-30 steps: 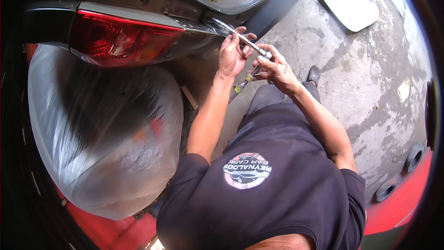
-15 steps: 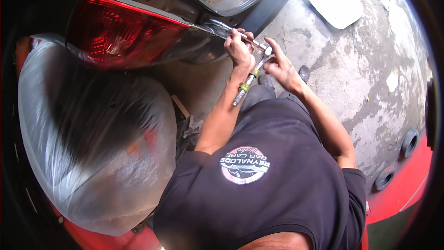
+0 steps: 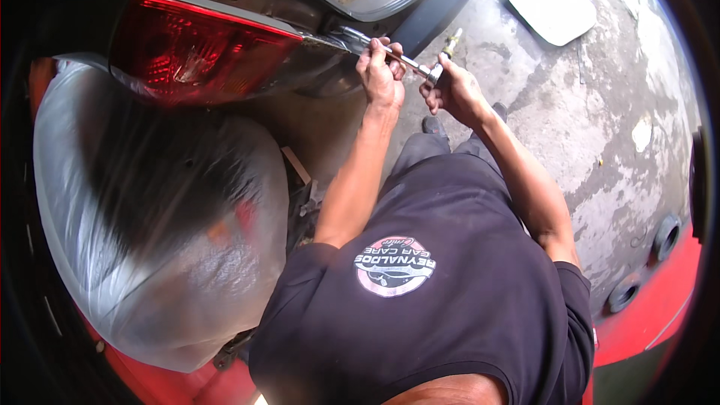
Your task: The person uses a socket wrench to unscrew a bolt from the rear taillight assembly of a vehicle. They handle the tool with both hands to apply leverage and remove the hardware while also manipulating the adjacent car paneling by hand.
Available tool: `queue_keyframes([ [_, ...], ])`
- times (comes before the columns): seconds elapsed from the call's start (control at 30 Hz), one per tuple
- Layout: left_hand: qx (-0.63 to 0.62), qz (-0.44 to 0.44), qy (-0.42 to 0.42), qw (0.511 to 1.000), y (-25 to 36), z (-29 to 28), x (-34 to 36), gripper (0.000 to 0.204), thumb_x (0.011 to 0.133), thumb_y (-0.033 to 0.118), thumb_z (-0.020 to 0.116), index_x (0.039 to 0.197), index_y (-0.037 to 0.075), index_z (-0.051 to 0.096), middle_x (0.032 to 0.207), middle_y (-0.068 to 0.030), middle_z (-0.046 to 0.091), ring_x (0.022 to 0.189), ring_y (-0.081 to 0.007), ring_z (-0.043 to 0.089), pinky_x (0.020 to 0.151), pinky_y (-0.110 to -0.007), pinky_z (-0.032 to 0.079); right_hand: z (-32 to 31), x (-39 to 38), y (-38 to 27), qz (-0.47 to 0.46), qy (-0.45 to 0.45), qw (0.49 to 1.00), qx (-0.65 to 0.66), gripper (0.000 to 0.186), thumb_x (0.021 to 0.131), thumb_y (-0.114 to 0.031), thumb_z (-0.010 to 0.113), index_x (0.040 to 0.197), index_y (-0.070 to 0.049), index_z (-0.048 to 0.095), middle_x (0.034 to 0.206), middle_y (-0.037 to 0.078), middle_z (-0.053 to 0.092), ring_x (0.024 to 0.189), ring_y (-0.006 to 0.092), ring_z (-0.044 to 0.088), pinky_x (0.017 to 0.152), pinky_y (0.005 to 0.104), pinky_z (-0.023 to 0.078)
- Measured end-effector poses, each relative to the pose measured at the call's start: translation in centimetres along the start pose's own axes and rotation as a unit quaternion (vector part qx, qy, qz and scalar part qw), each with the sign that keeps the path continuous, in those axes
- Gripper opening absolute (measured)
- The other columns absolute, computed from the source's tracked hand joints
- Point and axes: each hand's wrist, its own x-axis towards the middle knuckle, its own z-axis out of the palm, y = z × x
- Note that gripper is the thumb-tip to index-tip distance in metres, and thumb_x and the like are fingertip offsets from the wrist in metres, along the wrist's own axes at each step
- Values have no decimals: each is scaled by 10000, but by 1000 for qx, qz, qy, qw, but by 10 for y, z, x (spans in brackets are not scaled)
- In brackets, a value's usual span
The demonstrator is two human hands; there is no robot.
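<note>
My left hand (image 3: 382, 75) has its fingers wrapped round a long silver extension bar (image 3: 412, 61), whose far end reaches into the dark recess at the edge of the car body, beside the red tail light (image 3: 199, 45). My right hand (image 3: 457, 94) grips the ratchet (image 3: 435, 73) at the bar's near end, just right of and slightly below my left. The ratchet's handle (image 3: 453, 40), with a yellow-green band, points up and away to the right. What the far tip engages is too small to make out.
A dark body panel (image 3: 439, 7) curves above my hands. Plastic sheeting (image 3: 150, 255) covers something bulky at lower left. A white panel (image 3: 547, 0) lies on the stained concrete (image 3: 592, 142). Two dark rings (image 3: 666, 238) sit at a red surface (image 3: 641, 311) on the right.
The ratchet handle has swung from pointing down toward me to pointing up and away. My left hand has shifted slightly up the bar; my right hand has regripped at the ratchet.
</note>
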Motion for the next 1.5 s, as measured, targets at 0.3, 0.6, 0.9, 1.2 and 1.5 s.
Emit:
queue_keyframes([
  [0.3, 23, 2, 14, 1000, -5, -12, 3, 211, 1049, 243, 514, 994, 46, 568, 779, -135, 654, 459, -77, 375, 419, -235, 287, 7, -36, 12, -416, 159, 598, -666, 621, 857, -164, 735, 1400, -30, 464, 1254, 211, 540, 1054, 355, 628, 853, 414, 546],
  [0.6, 29, -73, -126, 989, 24, -27, 1, 247, 1071, 216, 469, 1169, 1, 540, 974, -186, 680, 584, -94, 493, 519, -238, 401, 12, -12, 18, -186, -5, 952, -245, 462, 1015, -295, 576, 1363, -20, 446, 895, 138, 640, 703, 252, 689, 632, 361, 559],
  [0.9, 52, 8, -39, 998, -17, -23, -6, 245, 1056, 282, 495, 1026, 42, 532, 758, -140, 653, 408, -90, 394, 369, -243, 296, 17, -14, 35, -31, -53, 995, 79, 504, 1048, -451, 464, 1342, -42, 477, 869, 163, 638, 570, 227, 652, 549, 339, 556],
  [1.2, 75, -14, 59, 995, -13, -6, -3, 248, 1047, 257, 486, 980, 24, 539, 719, -142, 633, 396, -110, 404, 343, -261, 295, 17, -37, 21, -392, 96, 617, -675, 591, 831, -94, 683, 1373, 5, 470, 1167, 217, 576, 977, 359, 658, 781, 418, 568],
  [1.5, 36, -7, -40, 999, -3, -11, -15, 223, 1068, 250, 477, 1057, 42, 555, 830, -119, 643, 474, -76, 370, 451, -231, 302, -9, -8, 10, -85, -32, 996, 1, 524, 1039, -458, 490, 1009, 38, 655, 758, 128, 673, 639, 197, 685, 612, 322, 582],
])
